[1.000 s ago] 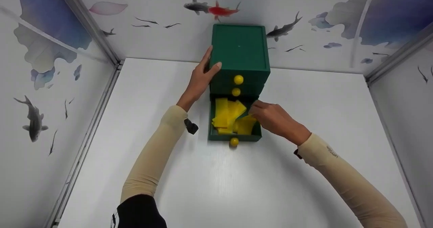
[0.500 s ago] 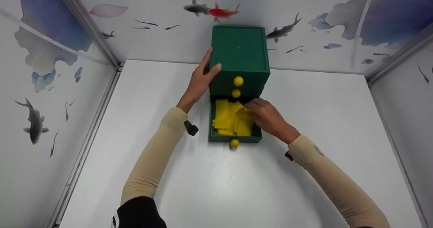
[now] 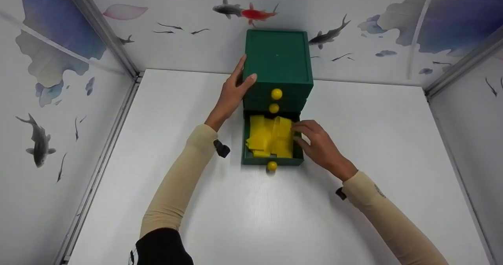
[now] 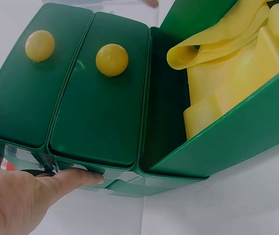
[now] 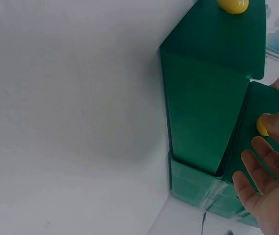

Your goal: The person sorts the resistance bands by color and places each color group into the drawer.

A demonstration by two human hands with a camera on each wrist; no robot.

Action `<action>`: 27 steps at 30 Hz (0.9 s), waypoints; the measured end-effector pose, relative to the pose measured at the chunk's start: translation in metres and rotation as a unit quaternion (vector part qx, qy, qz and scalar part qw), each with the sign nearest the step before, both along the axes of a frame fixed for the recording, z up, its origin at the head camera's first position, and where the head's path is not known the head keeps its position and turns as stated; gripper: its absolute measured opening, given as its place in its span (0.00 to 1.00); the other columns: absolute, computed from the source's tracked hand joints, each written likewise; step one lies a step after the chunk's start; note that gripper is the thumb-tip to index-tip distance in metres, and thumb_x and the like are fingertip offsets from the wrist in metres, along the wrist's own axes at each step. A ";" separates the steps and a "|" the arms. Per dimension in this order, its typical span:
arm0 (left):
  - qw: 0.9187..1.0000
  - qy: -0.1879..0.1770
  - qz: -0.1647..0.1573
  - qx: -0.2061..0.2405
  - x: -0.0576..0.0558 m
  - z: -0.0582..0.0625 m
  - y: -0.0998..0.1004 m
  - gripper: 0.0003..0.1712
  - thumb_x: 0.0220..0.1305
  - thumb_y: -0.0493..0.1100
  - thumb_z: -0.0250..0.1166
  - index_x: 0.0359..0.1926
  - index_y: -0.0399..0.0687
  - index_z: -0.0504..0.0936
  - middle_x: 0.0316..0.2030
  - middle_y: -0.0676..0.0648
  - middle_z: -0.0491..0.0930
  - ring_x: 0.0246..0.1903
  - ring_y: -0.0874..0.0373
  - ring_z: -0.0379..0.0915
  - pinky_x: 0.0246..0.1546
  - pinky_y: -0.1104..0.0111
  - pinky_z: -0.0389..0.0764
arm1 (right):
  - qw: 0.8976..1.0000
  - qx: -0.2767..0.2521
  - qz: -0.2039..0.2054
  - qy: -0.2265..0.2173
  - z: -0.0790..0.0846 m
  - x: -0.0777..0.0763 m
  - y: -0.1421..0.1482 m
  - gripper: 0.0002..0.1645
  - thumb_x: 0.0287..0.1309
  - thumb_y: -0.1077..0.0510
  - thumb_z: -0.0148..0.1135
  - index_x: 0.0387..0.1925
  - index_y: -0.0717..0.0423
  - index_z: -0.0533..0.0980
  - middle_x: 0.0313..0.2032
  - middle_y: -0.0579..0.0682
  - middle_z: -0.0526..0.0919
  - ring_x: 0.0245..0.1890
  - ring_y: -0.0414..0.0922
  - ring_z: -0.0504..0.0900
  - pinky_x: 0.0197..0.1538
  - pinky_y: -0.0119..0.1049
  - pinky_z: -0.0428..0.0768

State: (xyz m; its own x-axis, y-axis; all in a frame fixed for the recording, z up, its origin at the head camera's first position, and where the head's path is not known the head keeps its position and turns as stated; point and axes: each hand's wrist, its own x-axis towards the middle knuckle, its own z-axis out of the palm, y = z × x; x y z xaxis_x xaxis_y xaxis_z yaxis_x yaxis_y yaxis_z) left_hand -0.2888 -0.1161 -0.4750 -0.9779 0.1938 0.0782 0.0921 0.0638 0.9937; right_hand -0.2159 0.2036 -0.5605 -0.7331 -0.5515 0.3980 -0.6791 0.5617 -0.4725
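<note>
A green drawer cabinet (image 3: 278, 56) stands against the back wall, its bottom drawer (image 3: 272, 161) pulled out. Soft yellow bands (image 3: 283, 139), flat and folded in layers, fill much of that drawer; rolled folds of yellow band (image 4: 227, 44) show closely in the left wrist view. My left hand (image 3: 230, 94) rests on the cabinet's left side, fingers straight along it and thumb at the top front corner. Over the drawer's right edge is my right hand (image 3: 322, 145), fingertips beside the bands. In the right wrist view, the right hand's fingers (image 5: 257, 166) are spread and hold nothing.
Two upper drawers are closed, with a top yellow knob (image 3: 276, 94) and a middle yellow knob (image 3: 274, 108). The pulled-out drawer's knob (image 3: 272, 166) faces front. A white table (image 3: 251, 218) lies below, with fish-patterned walls (image 3: 177, 48) around it.
My right hand brought a yellow band leftward over the drawer, let go, and drew back right. That band now lies flatter along the drawer's right part. My left hand has stayed put.
</note>
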 end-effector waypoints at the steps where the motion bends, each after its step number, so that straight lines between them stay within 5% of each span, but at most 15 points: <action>1: 1.000 0.000 0.000 0.000 -0.002 -0.002 0.000 0.46 0.86 0.56 0.58 0.92 0.62 0.44 0.90 0.50 0.44 0.85 0.55 0.52 0.82 0.60 0.61 | 1.000 -0.004 0.001 0.001 0.000 0.004 0.001 0.18 0.69 0.69 0.74 0.58 0.60 0.85 0.60 0.57 0.84 0.60 0.53 0.82 0.69 0.45 0.82; 9: 1.000 0.010 0.010 -0.006 -0.017 -0.027 0.000 0.45 0.84 0.63 0.59 0.90 0.76 0.46 0.89 0.56 0.45 0.84 0.59 0.52 0.82 0.61 0.61 | 0.999 -0.033 0.013 -0.003 -0.002 0.029 0.009 0.18 0.67 0.69 0.76 0.57 0.61 0.86 0.59 0.57 0.85 0.60 0.52 0.81 0.71 0.21 0.69; 18: 1.000 0.010 0.016 -0.016 -0.017 -0.028 0.000 0.44 0.83 0.66 0.59 0.89 0.80 0.47 0.89 0.59 0.46 0.83 0.60 0.53 0.81 0.61 0.63 | 0.998 -0.053 0.023 -0.003 -0.013 0.050 0.013 0.22 0.61 0.71 0.80 0.56 0.61 0.86 0.58 0.57 0.85 0.59 0.52 0.82 0.70 0.20 0.69; 27: 1.000 0.006 0.014 -0.011 -0.018 -0.026 0.000 0.45 0.85 0.58 0.59 0.91 0.70 0.45 0.89 0.56 0.43 0.86 0.57 0.49 0.83 0.62 0.59 | 0.998 -0.064 0.019 -0.002 -0.019 0.066 0.011 0.23 0.58 0.70 0.83 0.54 0.58 0.87 0.57 0.55 0.85 0.60 0.52 0.79 0.71 0.25 0.71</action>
